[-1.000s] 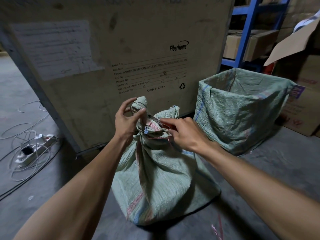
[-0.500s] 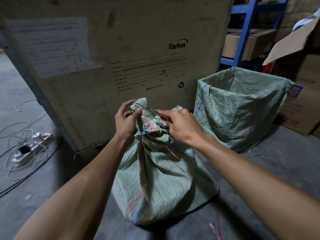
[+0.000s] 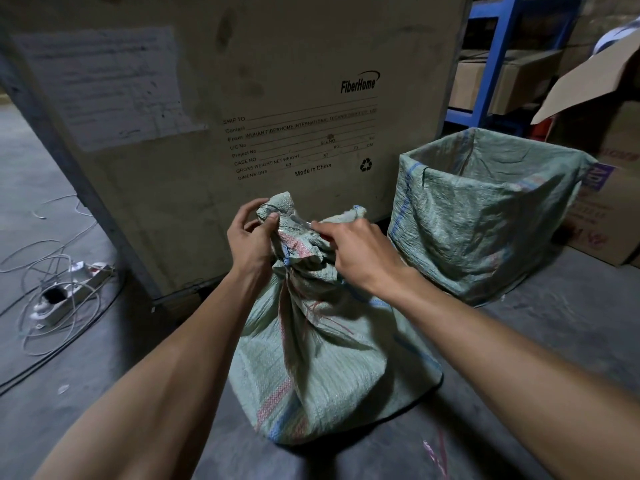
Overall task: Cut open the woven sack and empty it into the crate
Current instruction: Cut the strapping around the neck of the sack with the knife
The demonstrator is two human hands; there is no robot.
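We see a big board case (image 3: 242,98) marked FiberHome behind, a paper sheet (image 3: 104,88) stuck on its left face. On the floor to our left a power strip (image 3: 69,289) lies among loose cables (image 3: 34,327). A blue rack (image 3: 485,64) holds cartons (image 3: 498,84); an open box (image 3: 609,202) stands at right.

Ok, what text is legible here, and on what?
Big wooden case:
"FiberHome"
"SHIP TO"
"From: WUHAN FIBERHOME INTERNATIONAL TECHNOLOGIES CO., LTD"
"Project No"
"CASE NO"
"GROSS WEIGHT/NET WEIGHT"
"DIMENSIONS"
"Made in China"
Recycling sign.
Paper sheet on it: too faded.
Right-hand carton: print blurred.
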